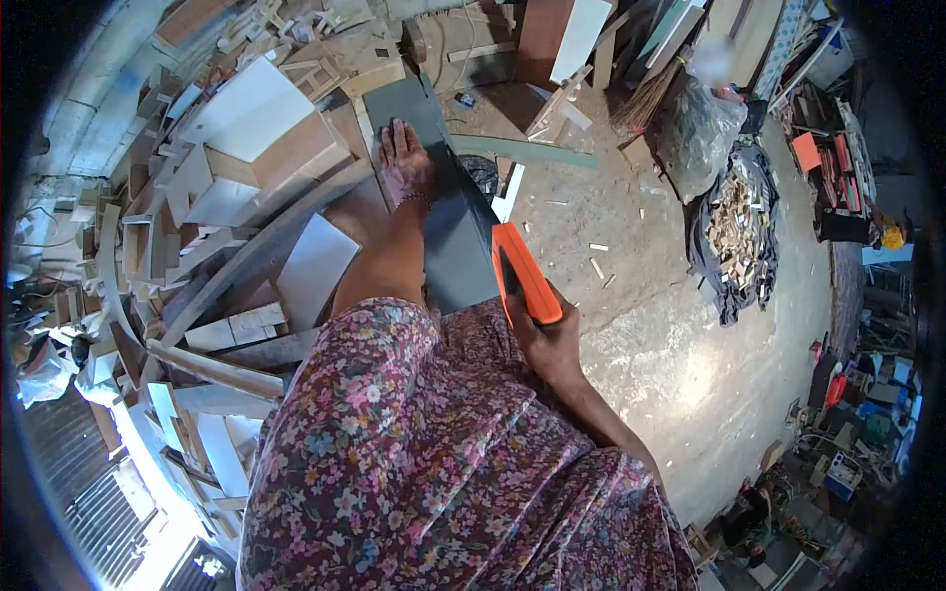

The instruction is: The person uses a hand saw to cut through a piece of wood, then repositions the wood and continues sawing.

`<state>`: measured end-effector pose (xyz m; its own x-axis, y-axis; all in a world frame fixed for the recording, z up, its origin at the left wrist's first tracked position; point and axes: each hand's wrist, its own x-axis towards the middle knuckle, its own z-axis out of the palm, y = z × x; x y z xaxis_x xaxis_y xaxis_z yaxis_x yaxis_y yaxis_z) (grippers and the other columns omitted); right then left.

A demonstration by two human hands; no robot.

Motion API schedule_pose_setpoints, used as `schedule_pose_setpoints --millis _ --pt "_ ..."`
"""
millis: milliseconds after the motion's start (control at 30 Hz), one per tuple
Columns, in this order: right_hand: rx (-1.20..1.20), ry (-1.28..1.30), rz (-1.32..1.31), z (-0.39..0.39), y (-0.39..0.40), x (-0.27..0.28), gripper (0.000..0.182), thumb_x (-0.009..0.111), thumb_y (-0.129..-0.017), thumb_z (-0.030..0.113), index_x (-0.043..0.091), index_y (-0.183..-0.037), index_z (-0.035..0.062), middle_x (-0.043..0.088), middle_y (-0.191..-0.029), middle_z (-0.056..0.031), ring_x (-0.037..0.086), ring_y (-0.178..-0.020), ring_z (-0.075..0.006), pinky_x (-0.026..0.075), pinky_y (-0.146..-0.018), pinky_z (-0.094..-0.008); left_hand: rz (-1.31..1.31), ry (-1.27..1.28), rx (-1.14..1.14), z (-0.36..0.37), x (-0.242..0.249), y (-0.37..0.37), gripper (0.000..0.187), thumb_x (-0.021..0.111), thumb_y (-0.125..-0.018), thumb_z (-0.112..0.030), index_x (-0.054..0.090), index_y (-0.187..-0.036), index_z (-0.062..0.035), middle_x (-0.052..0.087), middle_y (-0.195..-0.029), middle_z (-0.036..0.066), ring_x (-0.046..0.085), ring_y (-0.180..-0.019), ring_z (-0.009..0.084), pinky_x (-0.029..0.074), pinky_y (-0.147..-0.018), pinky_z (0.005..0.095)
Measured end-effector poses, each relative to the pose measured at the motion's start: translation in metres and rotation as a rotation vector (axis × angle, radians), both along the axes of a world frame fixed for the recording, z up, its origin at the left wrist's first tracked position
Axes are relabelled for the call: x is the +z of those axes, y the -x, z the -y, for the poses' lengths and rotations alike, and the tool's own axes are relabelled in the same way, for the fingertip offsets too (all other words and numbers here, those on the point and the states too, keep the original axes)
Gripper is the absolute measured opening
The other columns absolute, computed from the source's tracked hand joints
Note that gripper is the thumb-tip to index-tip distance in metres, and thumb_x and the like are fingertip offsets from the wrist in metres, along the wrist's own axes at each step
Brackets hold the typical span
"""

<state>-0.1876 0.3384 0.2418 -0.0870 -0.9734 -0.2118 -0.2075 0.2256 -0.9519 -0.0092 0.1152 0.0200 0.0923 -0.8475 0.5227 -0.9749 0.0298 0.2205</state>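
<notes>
Your left hand (404,163) lies flat on the grey board (456,254), fingers a little apart and palm down, and it looks as though the weight of that straight arm pins the board in place. The board sits right in front of you, running away from your lap, its near end by the folds of your floral garment (394,433). Over on the other side, your right hand (547,340) wraps its fingers round the orange handle of the saw (506,244), the dark blade slanting forward along the board's right edge; whether the teeth bite into the wood, you can't tell from here. Holding palm on one side and handle on the other seems to leave your flat fingers clear of the blade. Now the surroundings: a jumble of offcuts (212,246) crowds your left, a white panel (258,110) standing out in it, so there's little spare room on that side. Just beyond the blade, a green-grey strip (532,152) crosses the floor, with a black plastic bag (481,174) close by it. Further right, wood scraps (744,222) heap on a dark cloth, well apart from the saw, and a clear plastic sack (702,143) slumps behind them.
</notes>
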Motion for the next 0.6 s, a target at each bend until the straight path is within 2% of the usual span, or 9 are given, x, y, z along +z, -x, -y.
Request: schedule_pose_setpoints --millis 167,200,300,400,467,600 --pt "-0.005 -0.106 0.008 -0.012 -0.002 0.004 0.02 0.058 -0.074 0.003 0.054 -0.092 -0.0022 0.055 -0.066 -0.0125 0.051 -0.063 -0.0123 0.044 -0.062 -0.0292 -0.039 0.033 0.002 0.0 0.003 -0.001 0.044 0.042 -0.077 -0.01 0.042 -0.121 -0.0015 0.037 -0.131 0.012 0.036 -0.119 0.0347 0.03 -0.096 0.0479" --pt "0.021 0.075 -0.011 -0.017 -0.004 -0.014 0.018 0.057 -0.076 0.004 0.054 -0.092 -0.0027 0.055 -0.067 -0.0138 0.052 -0.063 -0.0139 0.044 -0.061 -0.0294 -0.022 0.035 0.01 -0.001 0.005 -0.001 0.044 0.042 -0.077 -0.01 0.043 -0.12 -0.0016 0.038 -0.13 0.011 0.037 -0.118 0.0344 0.03 -0.097 0.0478" --pt "0.051 -0.008 -0.092 -0.005 -0.008 -0.032 0.018 0.057 -0.077 0.005 0.054 -0.093 -0.0028 0.056 -0.069 -0.0127 0.053 -0.064 -0.0154 0.044 -0.06 -0.0299 0.0 0.004 0.043 -0.009 0.007 0.004 0.042 0.041 -0.078 -0.009 0.044 -0.119 -0.0018 0.041 -0.128 0.011 0.039 -0.116 0.0341 0.031 -0.096 0.0476" --pt "0.024 0.005 0.02 0.045 -0.013 -0.061 0.015 0.057 -0.079 0.005 0.055 -0.091 -0.0025 0.057 -0.072 -0.0073 0.051 -0.067 -0.0101 0.043 -0.06 -0.0264 0.031 0.039 0.036 -0.004 0.013 0.002 0.04 0.041 -0.079 -0.009 0.045 -0.118 -0.0022 0.042 -0.127 0.012 0.039 -0.117 0.0341 0.031 -0.096 0.0468" --pt "0.02 0.011 0.067 0.056 -0.019 -0.067 0.015 0.057 -0.078 0.005 0.055 -0.091 -0.0024 0.056 -0.071 -0.006 0.05 -0.067 -0.0088 0.042 -0.06 -0.0256 0.016 -0.032 0.027 -0.008 0.02 0.002 0.039 0.041 -0.079 -0.009 0.047 -0.117 -0.0017 0.041 -0.128 0.012 0.038 -0.118 0.0341 0.032 -0.096 0.0461" --pt "0.004 0.015 0.099 0.06 -0.013 -0.069 0.014 0.058 -0.078 0.004 0.054 -0.09 -0.0022 0.054 -0.071 -0.0029 0.048 -0.067 -0.007 0.042 -0.06 -0.0244 0.048 0.009 0.032 -0.004 0.018 0.004 0.039 0.042 -0.078 -0.01 0.048 -0.116 -0.0011 0.04 -0.128 0.013 0.039 -0.117 0.0345 0.033 -0.095 0.0458"
